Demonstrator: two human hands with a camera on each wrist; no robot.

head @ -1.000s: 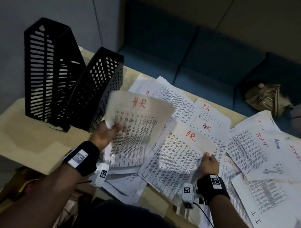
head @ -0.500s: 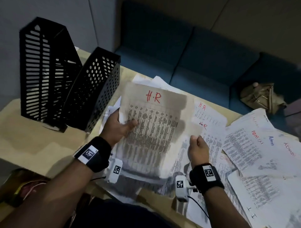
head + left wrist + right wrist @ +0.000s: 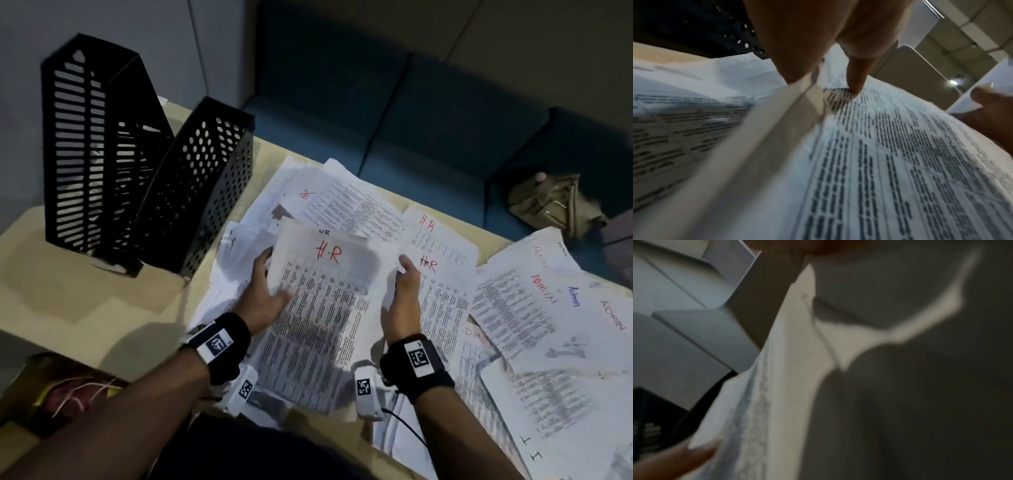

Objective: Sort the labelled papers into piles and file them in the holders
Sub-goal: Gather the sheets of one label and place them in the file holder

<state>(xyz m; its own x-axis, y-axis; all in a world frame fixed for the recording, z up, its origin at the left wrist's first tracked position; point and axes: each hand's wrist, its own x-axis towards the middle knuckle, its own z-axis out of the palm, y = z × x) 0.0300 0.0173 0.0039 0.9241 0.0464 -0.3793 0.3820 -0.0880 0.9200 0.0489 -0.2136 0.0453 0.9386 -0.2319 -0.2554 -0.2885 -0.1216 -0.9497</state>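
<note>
The worktop (image 3: pixel 61 294) carries a wide spread of printed papers (image 3: pixel 534 308), labelled HR in red toward the middle and Admin toward the right, most of them overlapping loosely. At its far left stand two black holders (image 3: pixel 102 154), a slotted one and a perforated one touching it, both upright with open tops. Between the hands a stack (image 3: pixel 322 315) topped by a red "HR" sheet is held just above the loose sheets, its long axis running away from the person, label end farthest off. The left hand (image 3: pixel 265 294) pinches the stack's left edge: the left wrist view shows the thumb pressed down on the printed face with the other fingers (image 3: pixel 263 257) passing under the edge. The right hand (image 3: pixel 404 301) stands against the stack's right edge with fingers held fairly straight and close together, thumb toward the paper; whether it grips or only squares the edge I cannot tell, and the right wrist view is too blurred to settle it. The holders lie to the left of the stack and farther from the person, so the left hand is the nearer one, and filing would probably mean swinging the stack leftward and tipping it on end to drop into an open top.
</note>
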